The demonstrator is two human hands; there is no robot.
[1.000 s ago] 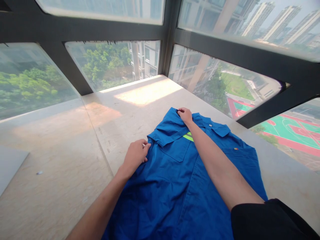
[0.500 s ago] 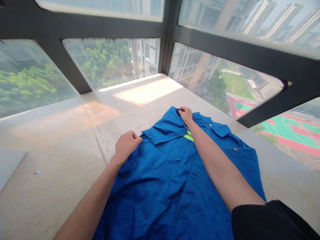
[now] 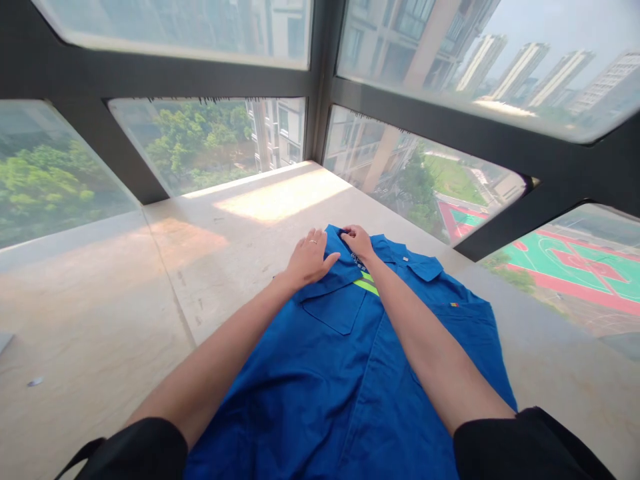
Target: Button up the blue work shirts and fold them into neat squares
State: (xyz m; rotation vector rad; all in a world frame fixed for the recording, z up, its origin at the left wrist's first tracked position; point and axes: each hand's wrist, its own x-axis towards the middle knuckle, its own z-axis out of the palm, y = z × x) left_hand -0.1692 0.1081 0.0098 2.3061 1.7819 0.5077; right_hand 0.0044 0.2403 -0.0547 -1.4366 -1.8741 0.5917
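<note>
A blue work shirt (image 3: 345,373) with a yellow-green reflective stripe lies spread on a pale stone ledge (image 3: 150,307), collar pointing away from me. My left hand (image 3: 309,257) rests flat on the left side of the collar, fingers stretched out, a ring on one finger. My right hand (image 3: 357,241) is closed in a pinch on the top edge of the collar, right beside the left hand. Both forearms lie over the shirt's front.
Dark-framed windows (image 3: 320,87) wrap the ledge at the back and right, meeting in a corner post. A small grey speck (image 3: 35,382) lies on the stone at the far left. Bare stone stretches left of the shirt.
My left hand left the shirt's left shoulder, moved up and right to the collar, and opened flat. The right hand kept its pinch on the collar. The view shifted slightly.
</note>
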